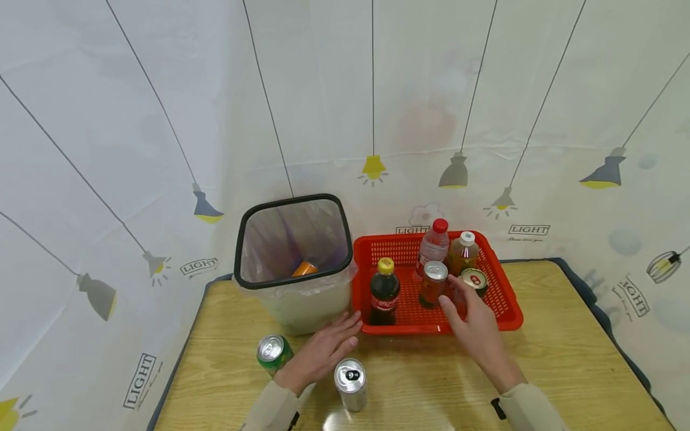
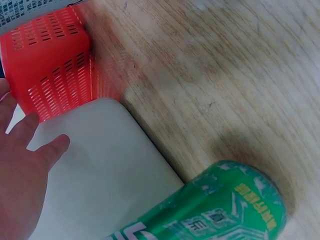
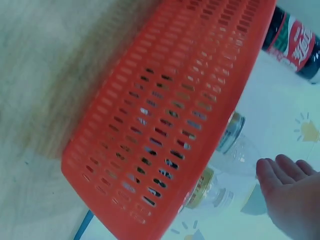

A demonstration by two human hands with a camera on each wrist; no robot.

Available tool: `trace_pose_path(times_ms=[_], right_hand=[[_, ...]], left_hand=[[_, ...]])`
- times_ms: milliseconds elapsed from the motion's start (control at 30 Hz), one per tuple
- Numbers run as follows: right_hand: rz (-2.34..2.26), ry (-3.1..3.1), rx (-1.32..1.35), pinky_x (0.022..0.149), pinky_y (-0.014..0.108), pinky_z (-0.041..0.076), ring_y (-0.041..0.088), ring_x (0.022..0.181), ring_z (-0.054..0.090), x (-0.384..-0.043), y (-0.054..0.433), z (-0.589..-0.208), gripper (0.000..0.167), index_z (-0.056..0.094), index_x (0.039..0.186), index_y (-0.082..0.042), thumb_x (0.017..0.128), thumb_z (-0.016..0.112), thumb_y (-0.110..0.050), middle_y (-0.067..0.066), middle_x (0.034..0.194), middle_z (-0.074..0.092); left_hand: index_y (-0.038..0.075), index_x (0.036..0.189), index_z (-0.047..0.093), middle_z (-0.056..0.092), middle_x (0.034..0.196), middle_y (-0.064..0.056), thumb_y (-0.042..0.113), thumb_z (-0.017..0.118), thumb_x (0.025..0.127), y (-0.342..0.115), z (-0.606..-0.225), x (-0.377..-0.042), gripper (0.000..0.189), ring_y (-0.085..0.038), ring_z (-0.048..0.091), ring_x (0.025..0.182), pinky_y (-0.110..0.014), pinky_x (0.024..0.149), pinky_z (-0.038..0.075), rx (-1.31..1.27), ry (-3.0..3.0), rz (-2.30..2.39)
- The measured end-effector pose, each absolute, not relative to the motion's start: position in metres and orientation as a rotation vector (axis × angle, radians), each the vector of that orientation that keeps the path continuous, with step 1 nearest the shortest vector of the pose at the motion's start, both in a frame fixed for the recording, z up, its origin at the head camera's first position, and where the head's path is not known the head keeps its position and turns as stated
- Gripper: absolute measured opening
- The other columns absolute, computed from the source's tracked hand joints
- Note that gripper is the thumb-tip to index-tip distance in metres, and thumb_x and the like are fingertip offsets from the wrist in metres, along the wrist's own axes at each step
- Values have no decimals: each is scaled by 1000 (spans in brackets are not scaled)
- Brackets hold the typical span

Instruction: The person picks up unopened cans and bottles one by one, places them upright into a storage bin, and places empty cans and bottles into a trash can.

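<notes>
My left hand (image 1: 323, 350) has its fingers extended, fingertips right at the front left corner of a red plastic basket (image 1: 330, 328). A green drink can (image 1: 276, 358) stands left of that wrist, and a silver can (image 1: 351, 392) stands on its right. Over the basket's front rim reaches my right hand (image 1: 477, 323), thumb and fingers spread and nothing in its grasp. Nearest it are a silver-topped can (image 1: 433, 288) and a dark can (image 1: 475, 280) in the basket. The right wrist view shows that hand (image 3: 292, 195) above the rim.
A bin (image 1: 293, 308) with a black rim and clear liner stands left of the basket, an orange can (image 1: 305, 269) inside. The basket also holds a cola bottle (image 1: 384, 296), a red-capped bottle (image 1: 434, 245) and a white-capped bottle (image 1: 463, 254). A wooden table (image 1: 560, 335) lies beneath.
</notes>
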State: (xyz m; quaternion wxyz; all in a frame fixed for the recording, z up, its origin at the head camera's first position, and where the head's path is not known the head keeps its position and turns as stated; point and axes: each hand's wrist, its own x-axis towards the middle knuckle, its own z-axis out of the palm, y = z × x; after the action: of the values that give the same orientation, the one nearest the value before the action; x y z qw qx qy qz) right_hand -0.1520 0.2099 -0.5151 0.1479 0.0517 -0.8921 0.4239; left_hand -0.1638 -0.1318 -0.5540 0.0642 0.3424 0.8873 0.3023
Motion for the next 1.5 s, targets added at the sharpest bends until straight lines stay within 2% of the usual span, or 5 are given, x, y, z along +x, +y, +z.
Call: trace_pose_path(times_ms=[133,367,533,867,1500], right_hand=[[1180,-2506,254,101,59,48,38,127,59,-141,204,-522,51,49,152,-8,105,62,-25,16,144,59],[1176,-2486,407,108,19,39,31,132,58,-126,192,-531,53,53,151,-15,101,68,-17,3,147,60],[1169,-2529,487,105,39,49,26,131,58,-117,185,-536,56,52,152,-18,99,70,-16,-2,150,58],[1252,-2480,815,111,26,42,19,136,55,-107,161,-549,64,50,153,-15,93,71,-11,2,149,58],[1450,-2543,1083,109,51,47,22,141,50,-105,90,-563,91,41,159,-20,84,83,-51,-3,157,49]], left_hand=[[5,151,53,38,164,-2,40,38,113,-131,-555,-164,54,-31,30,153,-55,122,27,1034,2696,901],[9,151,54,37,164,1,38,41,112,-130,-559,-161,50,-29,31,153,-52,122,28,993,2708,959],[10,149,57,41,163,1,34,43,112,-134,-561,-157,46,-27,34,152,-50,121,31,988,2721,1035],[5,133,69,65,140,-8,10,59,104,-149,-564,-136,32,-27,61,129,-44,106,49,1040,2961,1277],[5,139,64,67,137,-7,4,64,97,-176,-561,-99,42,-25,64,123,-31,107,47,979,3144,1293]])
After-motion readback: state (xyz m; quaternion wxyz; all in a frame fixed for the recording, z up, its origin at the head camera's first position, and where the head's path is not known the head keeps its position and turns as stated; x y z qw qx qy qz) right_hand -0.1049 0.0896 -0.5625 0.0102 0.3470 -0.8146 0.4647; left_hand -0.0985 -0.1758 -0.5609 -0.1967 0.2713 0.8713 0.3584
